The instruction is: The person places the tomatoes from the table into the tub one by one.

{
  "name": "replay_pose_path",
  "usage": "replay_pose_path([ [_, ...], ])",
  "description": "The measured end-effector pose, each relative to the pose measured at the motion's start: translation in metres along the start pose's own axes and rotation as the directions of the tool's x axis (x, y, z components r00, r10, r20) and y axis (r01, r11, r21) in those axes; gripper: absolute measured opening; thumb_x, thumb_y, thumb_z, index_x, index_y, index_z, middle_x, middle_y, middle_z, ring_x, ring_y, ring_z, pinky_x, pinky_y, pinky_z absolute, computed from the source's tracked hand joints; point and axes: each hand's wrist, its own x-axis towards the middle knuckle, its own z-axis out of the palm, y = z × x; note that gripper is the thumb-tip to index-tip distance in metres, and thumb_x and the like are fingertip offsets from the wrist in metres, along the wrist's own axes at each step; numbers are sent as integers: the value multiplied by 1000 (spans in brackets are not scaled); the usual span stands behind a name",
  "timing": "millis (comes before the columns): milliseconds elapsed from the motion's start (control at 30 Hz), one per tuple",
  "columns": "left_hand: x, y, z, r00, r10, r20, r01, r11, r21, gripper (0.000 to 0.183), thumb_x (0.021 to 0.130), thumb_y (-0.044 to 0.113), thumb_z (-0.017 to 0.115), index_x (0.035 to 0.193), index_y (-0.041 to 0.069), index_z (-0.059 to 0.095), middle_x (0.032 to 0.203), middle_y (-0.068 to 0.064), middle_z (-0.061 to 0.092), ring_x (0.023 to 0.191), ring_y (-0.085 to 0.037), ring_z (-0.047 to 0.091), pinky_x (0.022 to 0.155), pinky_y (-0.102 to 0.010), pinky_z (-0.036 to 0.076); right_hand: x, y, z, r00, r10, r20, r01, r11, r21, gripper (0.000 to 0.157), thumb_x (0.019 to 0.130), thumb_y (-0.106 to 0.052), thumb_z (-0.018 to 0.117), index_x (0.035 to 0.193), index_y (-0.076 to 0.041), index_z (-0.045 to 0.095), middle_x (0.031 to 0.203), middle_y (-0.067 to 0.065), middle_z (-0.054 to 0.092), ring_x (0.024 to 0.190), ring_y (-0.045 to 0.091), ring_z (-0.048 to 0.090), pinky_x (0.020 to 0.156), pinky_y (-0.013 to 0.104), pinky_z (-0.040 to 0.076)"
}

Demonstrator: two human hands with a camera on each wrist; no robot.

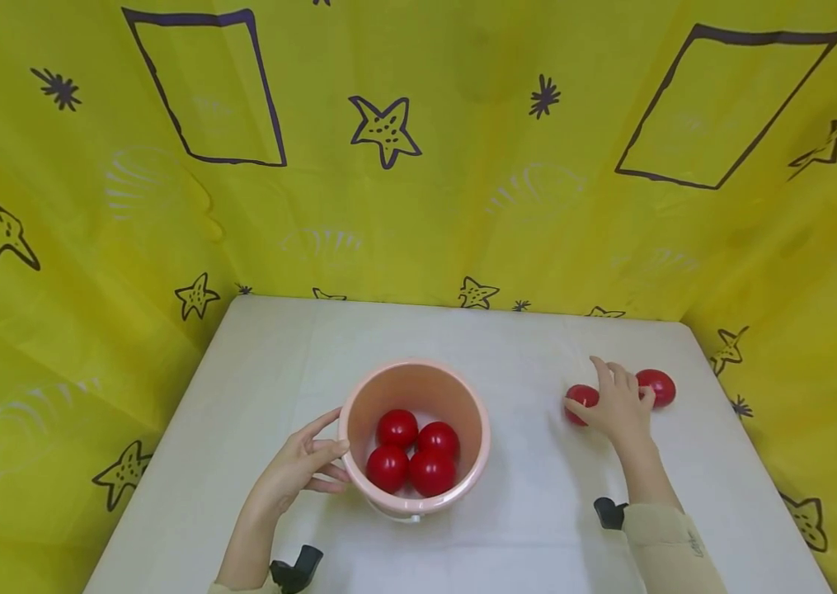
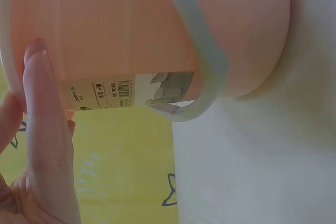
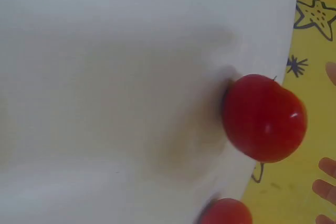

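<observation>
A pink bucket [image 1: 353,412] stands on the table with several red tomatoes [image 1: 432,471] in it. My left hand [image 1: 299,466] grips its rim from the left, thumb over the edge and fingers along the outer wall. In the left wrist view the bucket's pale handle [image 2: 210,61] hangs down past a printed label [image 2: 163,88]. On the right, my right hand [image 1: 620,404] hovers with spread fingers over a loose tomato [image 1: 576,404], also seen in the right wrist view, apart from the fingertips [image 3: 326,190]. A second loose tomato [image 1: 659,388] lies just beyond the hand, partly covered by it.
The white table [image 1: 529,495] has a far edge near a yellow curtain [image 1: 455,214] printed with starfish and shells. The curtain also runs along both sides. Black wrist mounts [image 1: 298,569] sit by the sleeves.
</observation>
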Motion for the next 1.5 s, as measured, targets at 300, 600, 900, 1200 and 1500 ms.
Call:
replay_pose_path([
  [300, -1, 0, 0, 1000, 21, 23, -21, 1000, -6, 62, 91, 17, 54, 143, 7, 23, 98, -18, 65, 74, -31, 67, 65, -41, 56, -15, 23, 19, 995, 70, 70, -70, 998, -10, 93, 66, -37, 76, 134, 3, 28, 126, 33, 30, 116, 53, 22, 90, 75, 12],
  [600, -1, 0, 0, 1000, 20, 22, -20, 1000, -22, 62, 92, 17, 54, 144, 7, 22, 98, -17, 65, 72, -28, 67, 65, -42, 55, -21, 32, 37, 998, 49, 40, -50, 998, 33, 92, 66, -34, 78, 135, 1, 29, 123, 32, 33, 116, 49, 24, 88, 73, 13],
  [900, -2, 1, 1, 1000, 18, 14, -18, 1000, -19, 61, 91, 16, 54, 143, 7, 23, 99, -19, 65, 74, -31, 66, 65, -42, 55, -20, 33, 46, 999, 48, -11, -48, 999, 21, 84, 68, -28, 75, 132, 4, 31, 121, 32, 34, 114, 49, 25, 89, 71, 14],
  [1200, -2, 0, 0, 1000, 17, 12, -17, 1000, -17, 62, 91, 17, 54, 143, 7, 23, 100, -20, 64, 75, -33, 66, 65, -41, 56, -15, 35, 62, 995, 53, -83, -52, 999, 10, 83, 69, -45, 72, 125, 4, 35, 117, 29, 39, 110, 46, 31, 85, 68, 21],
  [1500, -2, 0, 1, 1000, 15, 11, -14, 1000, -14, 63, 91, 19, 55, 143, 6, 22, 102, -22, 63, 74, -30, 67, 64, -40, 56, -9, 31, 63, 993, 20, -114, -19, 1000, 7, 81, 67, -44, 73, 124, 3, 37, 116, 29, 40, 108, 45, 34, 84, 67, 23],
])
